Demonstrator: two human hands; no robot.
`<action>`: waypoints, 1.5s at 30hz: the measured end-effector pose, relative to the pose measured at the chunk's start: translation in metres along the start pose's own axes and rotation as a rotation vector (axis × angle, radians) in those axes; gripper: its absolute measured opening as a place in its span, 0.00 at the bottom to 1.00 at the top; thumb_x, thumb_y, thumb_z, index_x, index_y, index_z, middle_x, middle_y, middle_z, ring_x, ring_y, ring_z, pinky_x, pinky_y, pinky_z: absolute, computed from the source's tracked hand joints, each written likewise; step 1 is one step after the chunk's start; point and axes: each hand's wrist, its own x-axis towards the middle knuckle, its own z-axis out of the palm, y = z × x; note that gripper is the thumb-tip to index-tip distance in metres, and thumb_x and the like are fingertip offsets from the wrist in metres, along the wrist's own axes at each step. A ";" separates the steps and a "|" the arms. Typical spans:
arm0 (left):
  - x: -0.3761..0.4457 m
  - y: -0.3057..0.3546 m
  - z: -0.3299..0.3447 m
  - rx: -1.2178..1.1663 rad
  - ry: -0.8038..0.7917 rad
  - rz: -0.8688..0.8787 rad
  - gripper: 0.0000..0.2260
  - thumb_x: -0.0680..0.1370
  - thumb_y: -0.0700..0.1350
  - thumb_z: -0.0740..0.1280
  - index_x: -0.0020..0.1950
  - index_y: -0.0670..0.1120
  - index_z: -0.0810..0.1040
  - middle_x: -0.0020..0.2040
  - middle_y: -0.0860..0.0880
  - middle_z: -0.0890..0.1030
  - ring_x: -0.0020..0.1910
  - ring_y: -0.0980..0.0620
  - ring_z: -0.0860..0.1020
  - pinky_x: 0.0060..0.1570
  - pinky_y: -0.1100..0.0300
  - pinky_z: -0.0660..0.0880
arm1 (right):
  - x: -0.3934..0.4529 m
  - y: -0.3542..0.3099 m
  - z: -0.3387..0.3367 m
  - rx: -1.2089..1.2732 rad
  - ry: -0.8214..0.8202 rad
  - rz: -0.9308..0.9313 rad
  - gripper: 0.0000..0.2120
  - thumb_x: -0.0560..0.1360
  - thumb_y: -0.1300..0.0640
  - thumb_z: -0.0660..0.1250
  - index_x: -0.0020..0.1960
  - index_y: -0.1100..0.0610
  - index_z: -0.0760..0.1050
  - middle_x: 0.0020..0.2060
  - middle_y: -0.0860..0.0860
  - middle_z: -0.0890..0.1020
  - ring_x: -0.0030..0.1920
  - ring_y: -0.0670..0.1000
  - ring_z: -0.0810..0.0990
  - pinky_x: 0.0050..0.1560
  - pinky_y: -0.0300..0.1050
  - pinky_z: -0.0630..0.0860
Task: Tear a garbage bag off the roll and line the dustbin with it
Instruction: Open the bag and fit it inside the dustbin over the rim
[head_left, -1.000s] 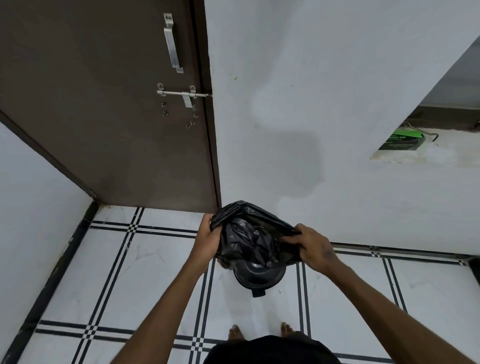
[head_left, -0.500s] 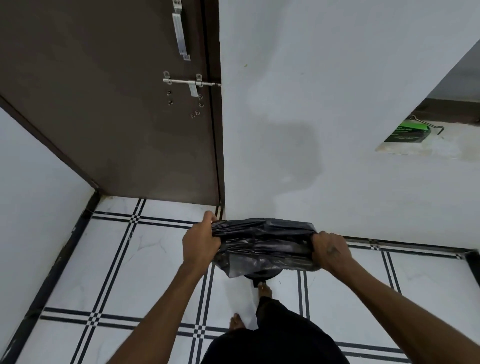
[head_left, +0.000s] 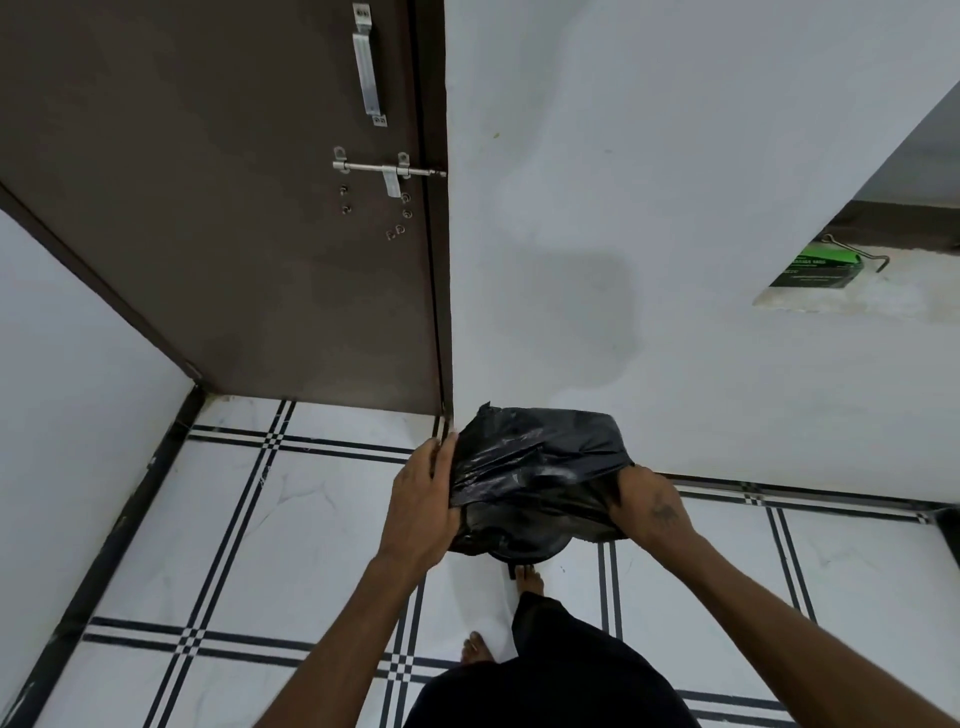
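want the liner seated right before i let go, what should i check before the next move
1. Left hand grips the garbage bag's left edge: ok.
2. Right hand grips its right edge: ok.
3. Bag sits over the dustbin, which shows only as a dark rim below the plastic: ok.
4. Bag mouth folded over the rim all round: cannot tell, far side hidden.
5. Bag pushed down inside the bin: cannot tell.
6. Foot close to the bin's base: not ok if the bin must shift.

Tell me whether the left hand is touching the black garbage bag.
Touching. The head view shows the left hand gripping the black garbage bag at its left edge, plastic bunched against the fingers.
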 end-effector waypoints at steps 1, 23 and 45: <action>0.000 0.005 0.001 -0.015 0.005 0.062 0.31 0.77 0.51 0.64 0.79 0.51 0.57 0.72 0.44 0.66 0.70 0.46 0.67 0.68 0.50 0.69 | -0.003 -0.001 -0.001 0.046 0.053 -0.024 0.05 0.76 0.59 0.62 0.47 0.60 0.74 0.47 0.58 0.83 0.45 0.61 0.82 0.39 0.44 0.69; -0.008 0.002 -0.005 -0.074 0.109 -0.267 0.16 0.70 0.32 0.69 0.53 0.49 0.83 0.48 0.51 0.76 0.50 0.49 0.72 0.43 0.59 0.73 | 0.007 0.047 0.023 0.135 0.052 0.007 0.13 0.73 0.53 0.68 0.53 0.59 0.78 0.47 0.57 0.80 0.48 0.62 0.81 0.45 0.50 0.77; 0.025 0.010 0.012 -0.294 -0.170 -0.417 0.11 0.78 0.40 0.67 0.56 0.53 0.72 0.44 0.51 0.82 0.40 0.51 0.81 0.40 0.58 0.78 | 0.006 0.073 0.032 0.348 -0.097 -0.124 0.24 0.69 0.59 0.58 0.64 0.56 0.77 0.57 0.53 0.82 0.57 0.57 0.81 0.53 0.40 0.70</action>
